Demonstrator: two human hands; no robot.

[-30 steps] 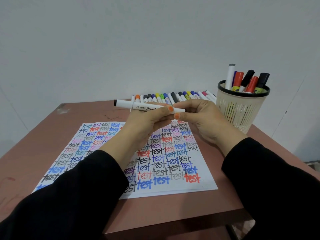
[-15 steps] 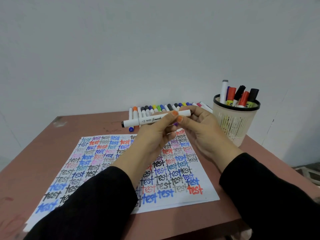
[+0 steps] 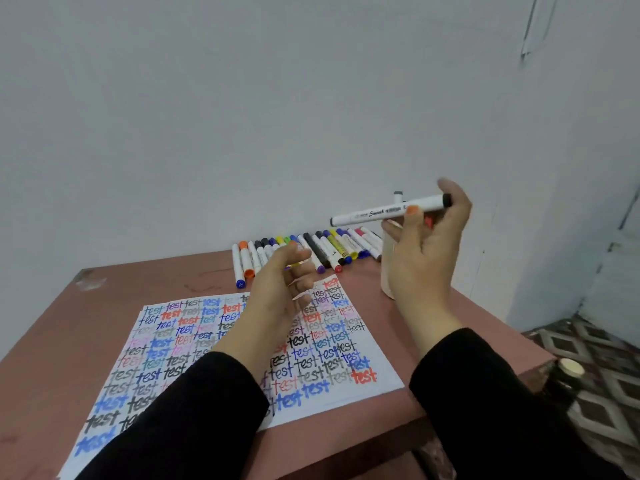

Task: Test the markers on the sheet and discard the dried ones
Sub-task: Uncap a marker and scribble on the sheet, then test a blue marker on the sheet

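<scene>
Has let go with the left hand (image 3: 280, 282) and swung the marker (image 3: 388, 211) up and off to the right! Grips it now in the right hand (image 3: 426, 258) alone, thumb over the barrel, nearly level, black end by the fingers. Holds it raised in front of the cup (image 3: 387, 271), half hidden at the far right of the table (image 3: 52, 323). Left hand released, fingers loosely curled, hovering over the far edge of the sheet (image 3: 173, 341). Beyond, a row of markers (image 3: 325, 251) lying side by side.
</scene>
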